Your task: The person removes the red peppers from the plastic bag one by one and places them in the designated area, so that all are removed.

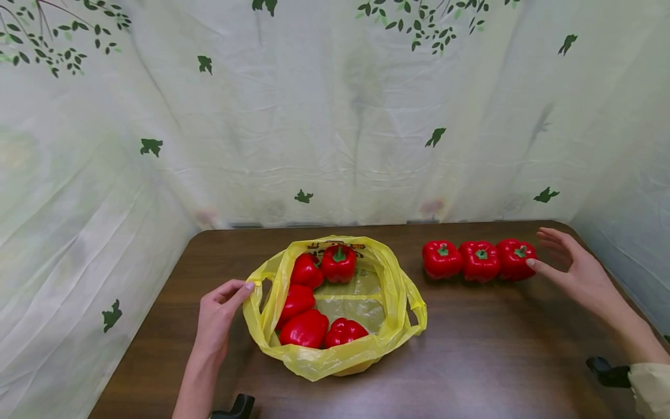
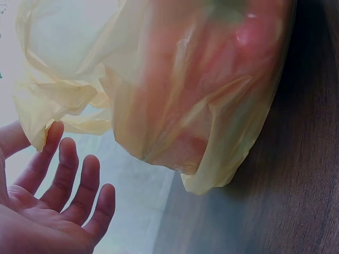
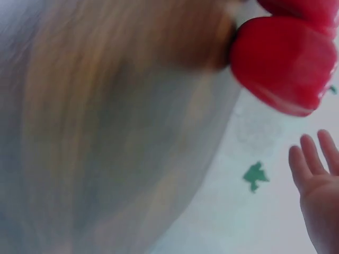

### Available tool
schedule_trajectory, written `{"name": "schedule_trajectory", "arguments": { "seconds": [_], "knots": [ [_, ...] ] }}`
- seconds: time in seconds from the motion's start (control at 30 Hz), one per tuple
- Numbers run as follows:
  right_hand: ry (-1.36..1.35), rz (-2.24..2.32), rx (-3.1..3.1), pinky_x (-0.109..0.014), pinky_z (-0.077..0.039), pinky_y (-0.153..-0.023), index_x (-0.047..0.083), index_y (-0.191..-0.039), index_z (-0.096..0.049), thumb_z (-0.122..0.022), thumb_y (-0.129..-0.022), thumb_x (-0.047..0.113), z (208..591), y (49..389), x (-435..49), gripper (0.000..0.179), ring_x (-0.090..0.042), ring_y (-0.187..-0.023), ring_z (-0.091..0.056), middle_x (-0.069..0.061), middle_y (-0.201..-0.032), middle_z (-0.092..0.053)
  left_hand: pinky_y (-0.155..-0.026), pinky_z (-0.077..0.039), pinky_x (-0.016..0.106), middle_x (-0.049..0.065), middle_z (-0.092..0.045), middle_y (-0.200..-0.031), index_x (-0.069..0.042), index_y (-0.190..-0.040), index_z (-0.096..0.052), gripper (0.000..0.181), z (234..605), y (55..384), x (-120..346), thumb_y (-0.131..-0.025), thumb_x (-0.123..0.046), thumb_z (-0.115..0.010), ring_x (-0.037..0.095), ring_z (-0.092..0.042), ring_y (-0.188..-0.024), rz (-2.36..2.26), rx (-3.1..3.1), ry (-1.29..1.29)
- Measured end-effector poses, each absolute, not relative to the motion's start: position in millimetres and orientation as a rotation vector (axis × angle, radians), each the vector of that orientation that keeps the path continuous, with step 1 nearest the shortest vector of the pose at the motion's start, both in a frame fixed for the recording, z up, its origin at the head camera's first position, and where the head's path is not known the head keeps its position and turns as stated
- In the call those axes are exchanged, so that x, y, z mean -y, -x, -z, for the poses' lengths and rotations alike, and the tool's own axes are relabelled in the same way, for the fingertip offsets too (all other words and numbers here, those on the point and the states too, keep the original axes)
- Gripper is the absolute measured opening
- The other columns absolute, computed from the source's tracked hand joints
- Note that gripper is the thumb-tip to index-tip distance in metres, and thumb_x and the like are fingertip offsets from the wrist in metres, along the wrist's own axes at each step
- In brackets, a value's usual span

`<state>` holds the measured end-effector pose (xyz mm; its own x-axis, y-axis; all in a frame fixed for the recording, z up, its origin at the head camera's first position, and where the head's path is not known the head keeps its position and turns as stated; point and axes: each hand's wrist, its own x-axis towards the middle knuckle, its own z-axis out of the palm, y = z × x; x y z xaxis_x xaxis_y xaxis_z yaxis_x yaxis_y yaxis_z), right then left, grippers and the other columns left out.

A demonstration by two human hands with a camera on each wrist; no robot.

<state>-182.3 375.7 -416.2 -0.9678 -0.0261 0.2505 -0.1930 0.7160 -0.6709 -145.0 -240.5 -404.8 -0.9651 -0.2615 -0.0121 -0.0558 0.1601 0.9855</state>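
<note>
A yellow plastic bag (image 1: 335, 366) stands with its mouth spread wide, several red bell peppers (image 1: 305, 329) inside it. My left hand (image 1: 220, 308) pinches the bag's left handle between thumb and forefinger; in the left wrist view the other fingers (image 2: 87, 190) spread loosely below the handle. Right of the bag, three red bell peppers sit in a row with green stems up. At the right end pepper (image 1: 515, 260) my right hand (image 1: 578, 276) is held with fingers apart, thumb tip right at its side. The right wrist view shows the spread fingers (image 3: 299, 164) beside that pepper.
The brown wooden table (image 1: 460, 355) carries everything. A pale curtain (image 1: 335, 128) with green leaf prints hangs behind and along both sides. Black wrist-camera mounts (image 1: 609, 372) show near both forearms. The right-hand peppers lie near the table's far right corner.
</note>
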Motion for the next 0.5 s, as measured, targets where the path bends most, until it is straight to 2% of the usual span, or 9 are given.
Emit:
{"name": "schedule_trajectory", "arguments": {
  "seconds": [0.07,0.17,0.3,0.4,0.5],
  "knots": [
    [-0.157,-1.082,2.686,0.002,-0.030,-0.081,0.016,-0.153,-0.032,-0.071,-0.092,0.028,410.9,180.2,-370.2,0.074,-0.032,-0.130,-0.042,-0.021,-0.143,-0.043,-0.092,-0.033,0.040,0.002,-0.066,-0.090,0.005,-0.104,-0.069,0.035,404.3,144.8,240.5,-0.093,-0.028,-0.069,0.025,-0.050,-0.094,1.915,2.263,-0.311],
    [-0.151,-1.084,2.688,0.000,-0.035,-0.075,0.020,-0.152,-0.034,-0.071,-0.092,0.030,400.4,176.5,-359.5,0.072,-0.041,-0.125,-0.045,-0.017,-0.144,-0.044,-0.092,-0.032,0.040,0.002,-0.066,-0.091,0.005,-0.104,-0.069,0.035,403.7,144.6,240.6,-0.093,-0.029,-0.069,0.025,-0.050,-0.095,1.916,2.265,-0.314],
    [-0.215,-1.100,2.674,-0.003,-0.038,-0.077,0.024,-0.149,-0.039,-0.073,-0.090,0.027,390.0,172.8,-340.9,0.068,-0.018,-0.121,-0.050,-0.009,-0.140,-0.047,-0.092,-0.033,0.039,0.002,-0.065,-0.092,0.004,-0.104,-0.069,0.036,403.0,144.4,239.9,-0.093,-0.030,-0.069,0.025,-0.050,-0.096,1.911,2.273,-0.325],
    [-0.273,-1.108,2.661,-0.005,-0.040,-0.079,0.026,-0.147,-0.042,-0.074,-0.090,0.023,384.6,171.3,-326.5,0.066,-0.015,-0.117,-0.053,-0.005,-0.137,-0.050,-0.092,-0.034,0.039,0.002,-0.065,-0.092,0.003,-0.105,-0.069,0.036,402.0,144.4,239.0,-0.093,-0.031,-0.069,0.025,-0.050,-0.096,1.906,2.277,-0.331],
    [-0.314,-1.112,2.659,-0.008,-0.044,-0.077,0.026,-0.145,-0.045,-0.075,-0.089,0.022,379.1,170.6,-312.9,0.064,-0.031,-0.115,-0.056,-0.003,-0.135,-0.052,-0.092,-0.034,0.038,0.002,-0.065,-0.093,0.003,-0.105,-0.069,0.036,400.8,144.4,238.0,-0.093,-0.031,-0.068,0.025,-0.050,-0.096,1.907,2.273,-0.335]
  ]
}}
